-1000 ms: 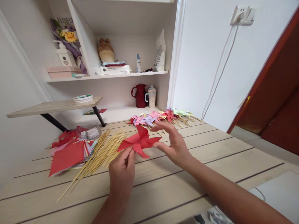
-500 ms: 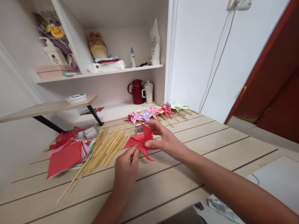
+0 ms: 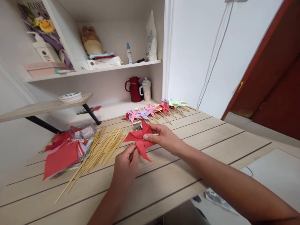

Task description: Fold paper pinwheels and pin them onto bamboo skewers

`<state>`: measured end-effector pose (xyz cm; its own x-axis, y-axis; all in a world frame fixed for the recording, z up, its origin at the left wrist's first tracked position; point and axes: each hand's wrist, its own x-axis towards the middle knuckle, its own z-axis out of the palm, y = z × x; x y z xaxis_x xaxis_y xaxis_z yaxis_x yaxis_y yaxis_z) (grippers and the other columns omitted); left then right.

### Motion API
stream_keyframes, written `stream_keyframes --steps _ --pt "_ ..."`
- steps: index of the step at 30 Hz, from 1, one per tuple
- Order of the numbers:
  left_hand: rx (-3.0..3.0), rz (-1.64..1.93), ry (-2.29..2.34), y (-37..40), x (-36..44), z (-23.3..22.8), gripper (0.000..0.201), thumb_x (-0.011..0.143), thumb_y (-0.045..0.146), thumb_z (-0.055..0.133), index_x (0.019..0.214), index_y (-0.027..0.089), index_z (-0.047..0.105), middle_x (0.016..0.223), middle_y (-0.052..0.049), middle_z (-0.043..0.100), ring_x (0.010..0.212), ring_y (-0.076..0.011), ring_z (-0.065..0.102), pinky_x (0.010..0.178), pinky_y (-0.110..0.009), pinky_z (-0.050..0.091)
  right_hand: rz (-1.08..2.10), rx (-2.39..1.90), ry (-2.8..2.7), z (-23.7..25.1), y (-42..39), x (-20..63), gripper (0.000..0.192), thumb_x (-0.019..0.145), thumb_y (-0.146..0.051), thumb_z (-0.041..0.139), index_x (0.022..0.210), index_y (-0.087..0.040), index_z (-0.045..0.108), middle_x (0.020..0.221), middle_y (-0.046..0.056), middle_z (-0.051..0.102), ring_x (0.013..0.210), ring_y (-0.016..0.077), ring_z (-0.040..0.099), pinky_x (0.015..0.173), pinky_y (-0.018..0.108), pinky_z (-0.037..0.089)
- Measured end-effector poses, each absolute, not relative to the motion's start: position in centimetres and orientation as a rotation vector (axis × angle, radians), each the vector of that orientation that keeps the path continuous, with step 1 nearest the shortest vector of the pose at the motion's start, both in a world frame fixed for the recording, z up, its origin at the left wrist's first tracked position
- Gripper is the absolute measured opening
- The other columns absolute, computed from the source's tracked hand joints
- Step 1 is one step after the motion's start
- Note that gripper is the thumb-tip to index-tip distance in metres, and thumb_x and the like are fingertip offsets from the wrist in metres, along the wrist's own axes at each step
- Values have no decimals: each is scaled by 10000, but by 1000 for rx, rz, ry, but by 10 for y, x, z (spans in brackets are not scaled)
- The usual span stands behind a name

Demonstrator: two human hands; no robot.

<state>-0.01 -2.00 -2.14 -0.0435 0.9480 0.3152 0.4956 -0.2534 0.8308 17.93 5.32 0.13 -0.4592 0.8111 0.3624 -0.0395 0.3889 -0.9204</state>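
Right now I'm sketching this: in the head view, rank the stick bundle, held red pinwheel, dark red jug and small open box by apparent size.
Largest to smallest:
Stick bundle
Red pinwheel
Dark red jug, standing farther back
Small open box, partly hidden by the pinwheel

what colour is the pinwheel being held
The held pinwheel is plain red; it shows best in the head view.

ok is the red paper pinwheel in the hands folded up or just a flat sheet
Folded: the red paper pinwheel shows four angled blades set around its middle, near the thumb of the right hand.
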Motion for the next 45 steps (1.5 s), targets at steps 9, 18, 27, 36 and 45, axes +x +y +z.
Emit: stream_keyframes --steps 9,18,27,36,45 --pt "1787 1326 1628 -18 -2 -21 309 903 365 465 689 199 615 558 36 478 539 -123 417 523 -227 328 1229 -634 -1766 -2 50 176 382 900 -430 699 1209 -216 633 1119 70 713 996 212 680 860 375 570" --pt "2356 1594 1789 -18 -5 -32 258 966 232 480 929 200 734 724 -3 744 575 -138 629 569 -242 448 891 -715 -1772 2 47 176 634 759 -338 849 1328 -279 578 1031 37 710 1017 222 683 885 401 570" --pt "2982 1696 1731 -26 -8 -22 167 996 149 519 1052 168 676 674 -2 702 598 -137 643 593 -266 432 483 -529 -1835 -4 45 176 365 829 -195 769 1169 -267 656 889 8 742 861 197 704 844 379 546" --pt "2854 1860 1709 -25 -9 -26 151 969 100 555 1081 142 647 738 -14 726 637 -157 670 623 -291 454 259 -372 -1914 0 46 181 615 866 -380 773 1414 -308 503 1392 119 562 1372 292 494 1129 508 440" --pt "2911 1841 1676 -25 -7 -25 134 987 132 537 1063 139 647 708 -12 696 608 -156 640 586 -301 430 171 -312 -1818 -2 47 179 247 870 -284 781 1073 -287 640 934 40 727 935 249 663 902 489 520"
